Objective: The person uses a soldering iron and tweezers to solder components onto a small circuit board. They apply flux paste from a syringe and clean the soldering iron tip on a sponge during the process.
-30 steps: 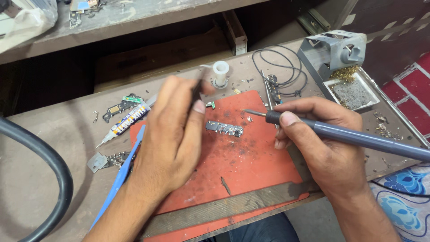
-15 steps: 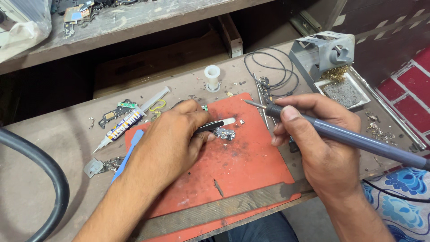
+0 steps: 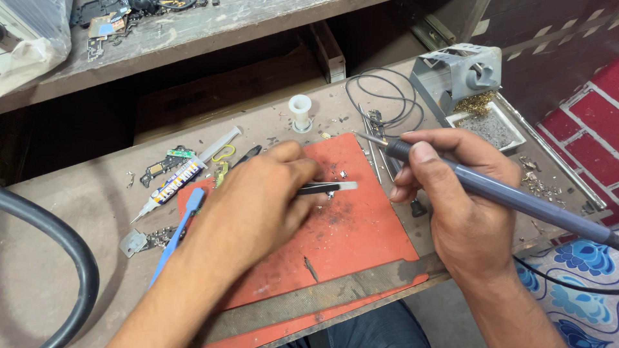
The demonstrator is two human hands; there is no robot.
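My left hand (image 3: 258, 206) rests on the red mat (image 3: 361, 238) and pinches dark tweezers (image 3: 329, 187) whose tips point right. The tips press down on a small metal piece (image 3: 331, 194), mostly hidden beneath them. My right hand (image 3: 451, 193) grips a grey-blue soldering iron (image 3: 516, 198) like a pen. Its thin tip (image 3: 366, 137) hangs just past the mat's far right edge, a short way from the tweezers.
A soldering stand (image 3: 459, 72) with brass wool and a tray (image 3: 490, 129) sits far right, black wire (image 3: 380, 96) looped beside it. A white spool (image 3: 300, 111), a flux syringe (image 3: 184, 174), a blue pry tool (image 3: 177, 235) and board scraps lie left. A thick black hose (image 3: 58, 245) curves at left.
My left hand came down from above the mat and picked up the tweezers, now pinning the small metal piece. The soldering iron in my right hand stayed near the same spot.
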